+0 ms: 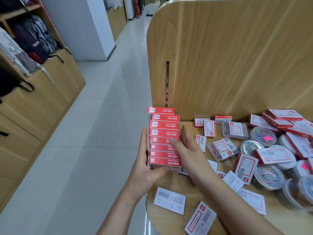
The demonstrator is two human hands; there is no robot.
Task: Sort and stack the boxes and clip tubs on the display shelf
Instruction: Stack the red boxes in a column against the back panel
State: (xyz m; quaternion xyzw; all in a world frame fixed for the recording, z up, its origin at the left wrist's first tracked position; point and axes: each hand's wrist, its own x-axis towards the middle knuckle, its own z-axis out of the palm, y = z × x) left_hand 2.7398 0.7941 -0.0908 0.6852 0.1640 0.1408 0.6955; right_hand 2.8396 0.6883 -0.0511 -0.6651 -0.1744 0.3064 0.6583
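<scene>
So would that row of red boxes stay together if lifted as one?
Probably not: the row of red boxes is separate pieces, slightly staggered, so it could buckle. Each box looks stiff. The left hand and right hand flanking its sides should steady it.

The stack of red cardboard staple boxes (164,133) stands at the left edge of the light wooden shelf (171,182), in front of the tall wooden back panel (228,56). The left hand (144,168) lies against its left side and near end, and the right hand (186,145) against its right side. Further right lie round clear plastic clip tubs (263,134), with flat red-and-white boxes (284,116) among and on them. A white barcode-labelled box (169,200) lies near the front edge. The pale tiled floor (101,116) runs left of the shelf.
</scene>
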